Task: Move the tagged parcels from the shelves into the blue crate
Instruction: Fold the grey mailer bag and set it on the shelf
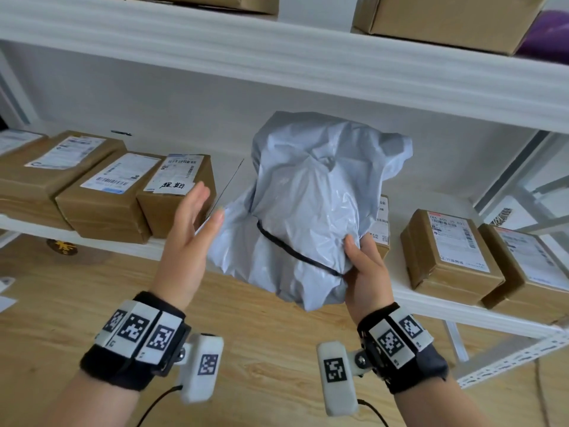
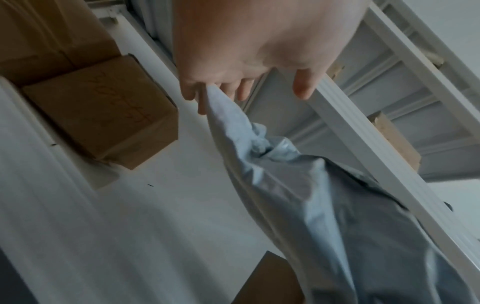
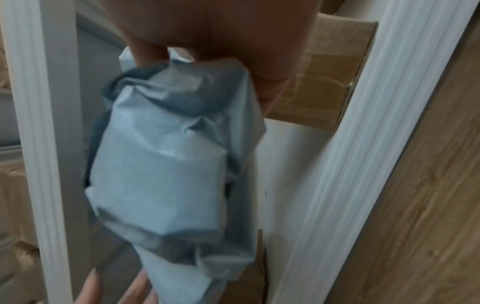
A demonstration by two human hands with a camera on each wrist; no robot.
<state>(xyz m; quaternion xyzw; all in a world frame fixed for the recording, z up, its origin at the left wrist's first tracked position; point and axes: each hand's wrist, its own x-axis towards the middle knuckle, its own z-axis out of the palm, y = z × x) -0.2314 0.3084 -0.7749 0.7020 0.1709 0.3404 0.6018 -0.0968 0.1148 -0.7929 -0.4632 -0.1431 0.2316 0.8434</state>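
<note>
So on the far left of our grip we've got three brown cardboard boxes (image 1: 101, 192) with shipping labels, lined up touching each other on the white shelf (image 1: 234, 180). The nearest one has a white slip with handwritten characters on it and sits just beyond our left fingertips.

Our left hand (image 1: 191, 238) is up with fingers mostly straight, thumb tip touching the loose left corner of the grey plastic mailer bag (image 1: 311, 204). From the left wrist view a flap of the bag (image 2: 298, 185) runs between the fingers (image 2: 193, 92), so it's lightly touching there rather than properly clamped. We can't tell how firm that contact is.

The bag itself is between our two hands, lifted in front of the shelf edge, crumpled, with a thin black cord running across its lower part.

Our right hand (image 1: 366, 272) is curled round the bag's lower right end, thumb on top, fingers tucked behind. The right wrist view shows the bunched plastic (image 3: 168, 164) pinched under that hand.

Right of that grip, two more labelled boxes (image 1: 449, 254) sit side by side on the same shelf. Another box (image 1: 440, 20) sits on the shelf above.
</note>
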